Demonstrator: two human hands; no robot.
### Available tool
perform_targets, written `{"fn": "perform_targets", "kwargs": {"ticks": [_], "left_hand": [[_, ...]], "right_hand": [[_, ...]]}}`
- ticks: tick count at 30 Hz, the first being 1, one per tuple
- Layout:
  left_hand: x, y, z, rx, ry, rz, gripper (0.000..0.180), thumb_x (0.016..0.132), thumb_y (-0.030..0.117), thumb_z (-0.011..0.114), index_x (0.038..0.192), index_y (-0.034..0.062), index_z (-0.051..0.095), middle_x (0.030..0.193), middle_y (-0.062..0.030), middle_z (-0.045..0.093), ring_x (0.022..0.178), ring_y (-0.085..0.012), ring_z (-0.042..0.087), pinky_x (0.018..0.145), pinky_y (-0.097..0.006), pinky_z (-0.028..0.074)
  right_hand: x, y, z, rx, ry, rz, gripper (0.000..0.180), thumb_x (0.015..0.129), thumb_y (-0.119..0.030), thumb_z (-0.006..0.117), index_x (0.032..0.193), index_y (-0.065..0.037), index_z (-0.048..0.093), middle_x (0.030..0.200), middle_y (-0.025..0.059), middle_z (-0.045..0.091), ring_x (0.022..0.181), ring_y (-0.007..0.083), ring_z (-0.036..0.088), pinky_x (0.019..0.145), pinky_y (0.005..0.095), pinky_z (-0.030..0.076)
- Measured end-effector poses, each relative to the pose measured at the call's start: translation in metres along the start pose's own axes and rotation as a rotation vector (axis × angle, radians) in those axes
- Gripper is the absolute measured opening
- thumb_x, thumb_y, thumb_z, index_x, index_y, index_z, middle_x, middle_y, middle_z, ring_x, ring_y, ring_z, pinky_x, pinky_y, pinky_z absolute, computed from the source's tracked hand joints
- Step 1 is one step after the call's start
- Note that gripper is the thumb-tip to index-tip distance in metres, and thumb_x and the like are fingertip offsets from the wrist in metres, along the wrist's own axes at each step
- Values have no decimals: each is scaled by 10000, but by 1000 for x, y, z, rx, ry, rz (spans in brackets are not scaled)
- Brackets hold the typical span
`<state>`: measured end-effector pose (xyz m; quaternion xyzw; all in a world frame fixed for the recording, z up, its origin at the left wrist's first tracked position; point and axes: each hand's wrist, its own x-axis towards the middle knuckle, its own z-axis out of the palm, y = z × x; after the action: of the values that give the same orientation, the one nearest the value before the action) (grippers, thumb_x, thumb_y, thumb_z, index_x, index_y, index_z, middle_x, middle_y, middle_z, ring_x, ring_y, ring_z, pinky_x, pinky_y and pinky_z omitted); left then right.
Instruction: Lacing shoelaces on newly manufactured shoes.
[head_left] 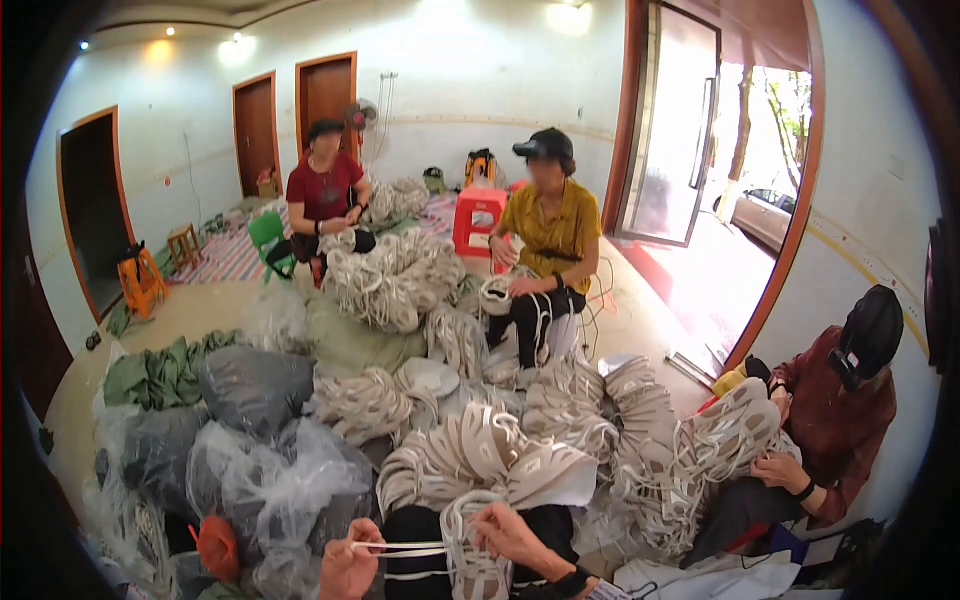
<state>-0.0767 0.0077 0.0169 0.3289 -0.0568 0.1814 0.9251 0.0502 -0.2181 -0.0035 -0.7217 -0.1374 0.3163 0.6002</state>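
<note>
A beige-white shoe upper with laces lies across my dark-clothed lap. My left hand is closed in a pinch on its white shoelaces, which stretch taut, side by side, to the upper. On the right side of the upper, my right hand has its fingers curled against it near the lacing; the fingertips are partly hidden. Just beyond my knees a big fanned bundle of similar uppers is heaped.
Plastic-wrapped sacks crowd the left, with an orange item among them. More strung uppers pile up at right, beside a person in dark red. Two people sit farther back, near a red stool. An open door stands at right.
</note>
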Motion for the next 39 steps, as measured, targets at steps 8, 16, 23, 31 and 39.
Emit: {"fn": "perform_targets", "kwargs": {"ticks": [8, 16, 23, 31, 39], "left_hand": [[-13, 29, -22, 712, 49, -181, 231, 798, 185, 675, 895, -23, 691, 797, -63, 561, 711, -128, 493, 671, -262, 385], [-2, 16, -57, 928, -24, -481, 129, 787, 62, 652, 897, 0, 625, 792, -3, 607, 716, -50, 535, 625, -209, 429], [43, -60, -11, 1068, -526, -553, 271, 820, 78, 624, 1070, 22, 537, 758, 30, 519, 660, -50, 445, 579, -210, 386], [34, -83, -13, 1102, -535, -539, 345, 776, 89, 645, 1096, 28, 531, 716, 7, 506, 580, -73, 435, 540, -220, 374], [39, -90, -2, 1123, -545, -213, 325, 764, -29, 557, 1083, 35, 535, 916, -40, 516, 684, -84, 500, 585, -254, 440]], "right_hand": [[14, 43, 5, 684, -195, -5, 161, 963, -192, 464, 950, -43, 403, 866, 113, 567, 697, 177, 606, 600, 293, 520], [-13, 43, -58, 886, 296, -335, 109, 905, -127, 519, 872, -40, 462, 717, 116, 573, 610, 214, 589, 545, 316, 502], [-105, 71, -269, 973, 702, -807, 82, 889, -51, 555, 936, 15, 560, 849, 80, 592, 780, 148, 572, 747, 258, 494], [-139, 72, -240, 741, 926, -700, 242, 926, -93, 515, 1117, 55, 525, 920, 96, 619, 849, 152, 614, 798, 282, 539], [-186, 78, -318, 713, 1135, -947, 239, 938, -112, 499, 1090, 70, 526, 883, 92, 602, 783, 154, 591, 753, 266, 533]]}}
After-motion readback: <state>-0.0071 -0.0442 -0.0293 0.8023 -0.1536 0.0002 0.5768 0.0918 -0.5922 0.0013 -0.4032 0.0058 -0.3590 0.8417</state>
